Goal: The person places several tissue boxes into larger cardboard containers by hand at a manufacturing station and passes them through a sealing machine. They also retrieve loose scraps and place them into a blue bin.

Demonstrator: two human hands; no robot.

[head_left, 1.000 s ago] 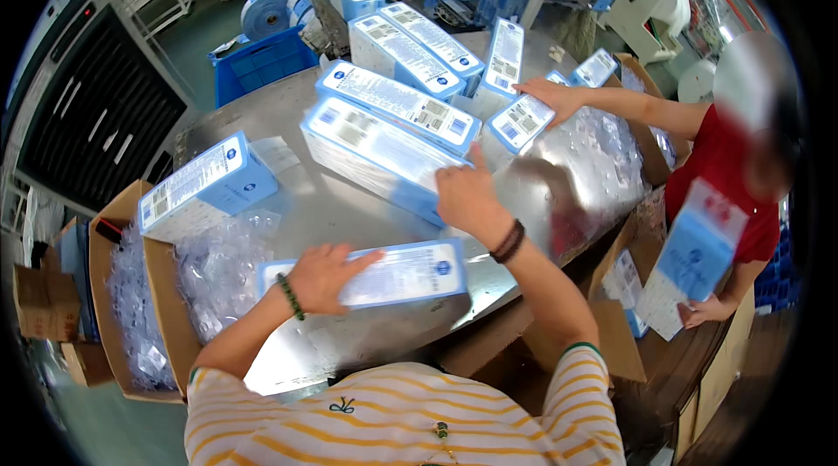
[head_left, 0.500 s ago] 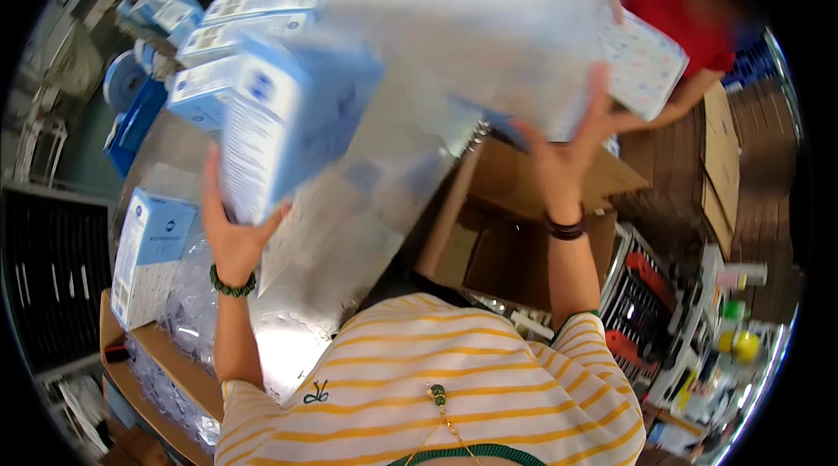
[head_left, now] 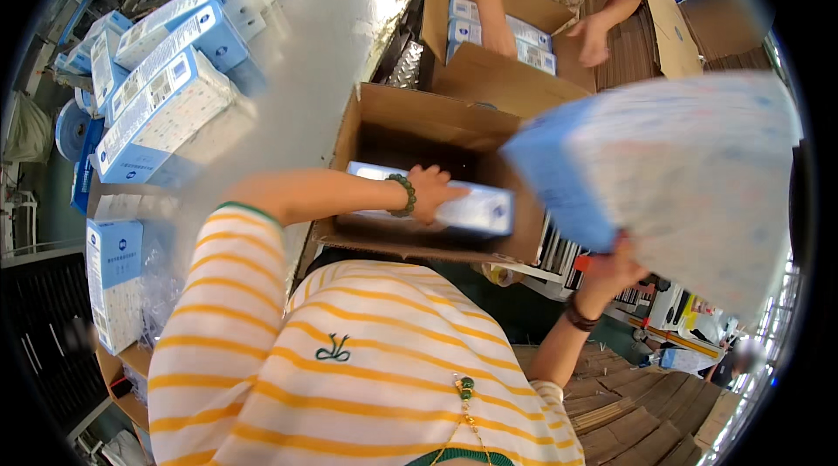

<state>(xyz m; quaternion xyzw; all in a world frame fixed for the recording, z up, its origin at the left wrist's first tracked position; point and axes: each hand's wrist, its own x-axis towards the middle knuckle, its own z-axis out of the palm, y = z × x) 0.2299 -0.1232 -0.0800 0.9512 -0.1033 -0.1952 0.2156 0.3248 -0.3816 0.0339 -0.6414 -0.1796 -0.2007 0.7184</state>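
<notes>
My left hand (head_left: pixel 429 191) now reaches down into the open cardboard carton (head_left: pixel 436 130), fingers pressed on the blue-and-white pack (head_left: pixel 454 204) lying inside — half a second ago it held that pack up in the air. My right hand (head_left: pixel 611 270) grips a second pack (head_left: pixel 681 178) from below at three o'clock — raised and blurred, as before.

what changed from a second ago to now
Both packs left the metal table. The left hand has lowered one blue-and-white pack into the open carton; the right hand now holds the other pack raised beside it. Each hand kept its pack.
</notes>
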